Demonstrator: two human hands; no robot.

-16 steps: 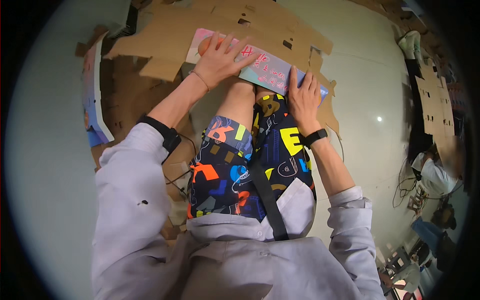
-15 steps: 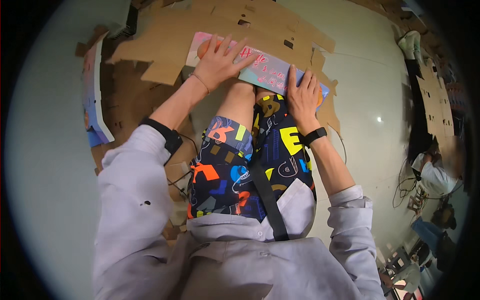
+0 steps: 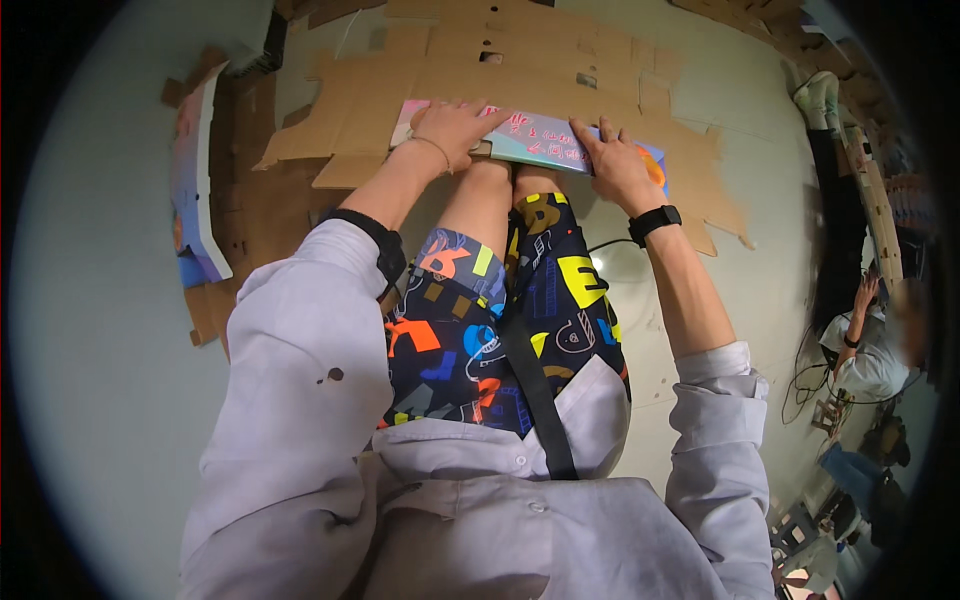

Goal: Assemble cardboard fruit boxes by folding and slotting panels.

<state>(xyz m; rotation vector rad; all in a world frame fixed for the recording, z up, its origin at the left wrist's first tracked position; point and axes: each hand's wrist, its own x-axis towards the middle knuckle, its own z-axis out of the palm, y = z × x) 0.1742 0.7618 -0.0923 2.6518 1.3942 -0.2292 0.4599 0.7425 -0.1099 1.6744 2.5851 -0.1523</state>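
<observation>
A flat, long printed carton (image 3: 540,143) in pink, teal and purple, with red lettering, lies crosswise just beyond my knees. My left hand (image 3: 455,132) rests on its left part, its thumb stretched toward the middle and its other fingertips by the far edge. Over the carton's right part, my right hand (image 3: 622,165) lies with its fingers spread, the orange print showing beside it. Both hands press on the top rather than grip around it. A dark gap shows along the near edge, below my left hand.
Overlapping brown cardboard sheets (image 3: 560,45) with cut-out holes spread out beyond the carton. At the left stands another printed carton (image 3: 195,185) on cardboard. A person in a light shirt (image 3: 870,350) sits at the far right near cables and more cardboard (image 3: 872,200).
The carton now looks narrower, its far edge nearer to me. Both hands have shifted slightly right with it, and the left fingers reach less far across. The view has moved a little.
</observation>
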